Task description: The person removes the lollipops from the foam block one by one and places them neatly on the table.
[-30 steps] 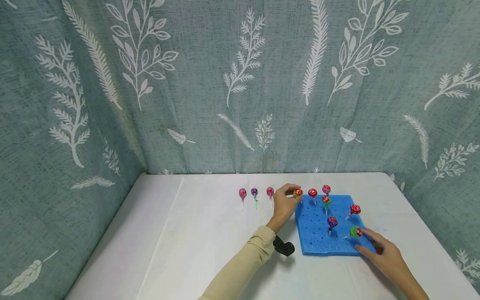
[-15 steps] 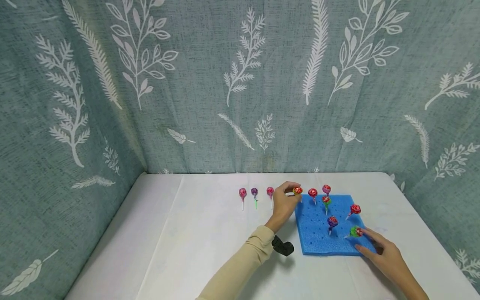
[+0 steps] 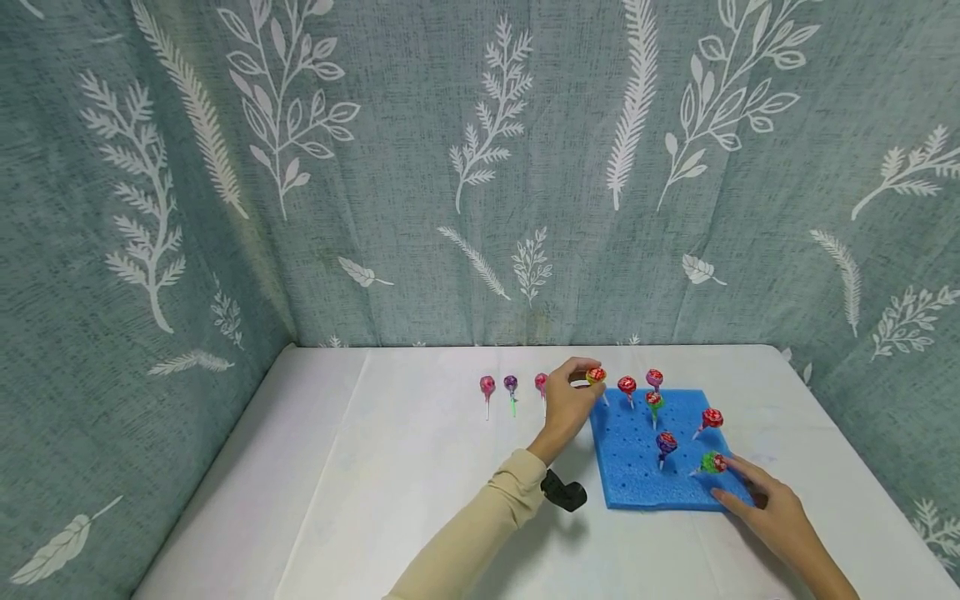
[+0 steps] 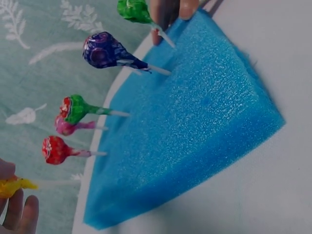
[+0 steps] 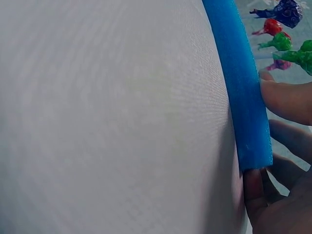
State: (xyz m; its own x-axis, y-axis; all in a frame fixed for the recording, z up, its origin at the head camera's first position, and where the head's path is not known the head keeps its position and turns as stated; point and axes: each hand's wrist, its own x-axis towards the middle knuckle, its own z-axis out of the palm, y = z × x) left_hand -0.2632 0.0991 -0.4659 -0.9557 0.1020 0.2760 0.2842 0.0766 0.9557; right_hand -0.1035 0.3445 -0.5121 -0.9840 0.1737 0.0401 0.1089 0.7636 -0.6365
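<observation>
My left hand [image 3: 567,408] pinches a lollipop in a yellow and red wrapper [image 3: 596,375] by the far left corner of a blue foam board [image 3: 630,475]. In the left wrist view the yellow wrapper [image 4: 17,186] is between the fingers, its white stick pointing at the board and ending short of it. My right hand [image 3: 780,521] grips the board's near right corner; in the right wrist view the thumb [image 5: 287,100] lies on the holed face, fingers at the edge. Several lollipops stand in the board, among them a blue-purple one [image 3: 666,443] and a green one [image 3: 712,463] beside the right fingers.
Three more lollipops lie on the white table left of the board: a pink one [image 3: 487,385], a purple one [image 3: 511,383] and another pink one [image 3: 541,382], partly behind the left hand. A patterned grey-green cloth [image 3: 420,167] hangs along the table's back and sides.
My left hand has risen slightly with the yellow and red lollipop, up from the board's far left corner. The right hand stays at its corner.
</observation>
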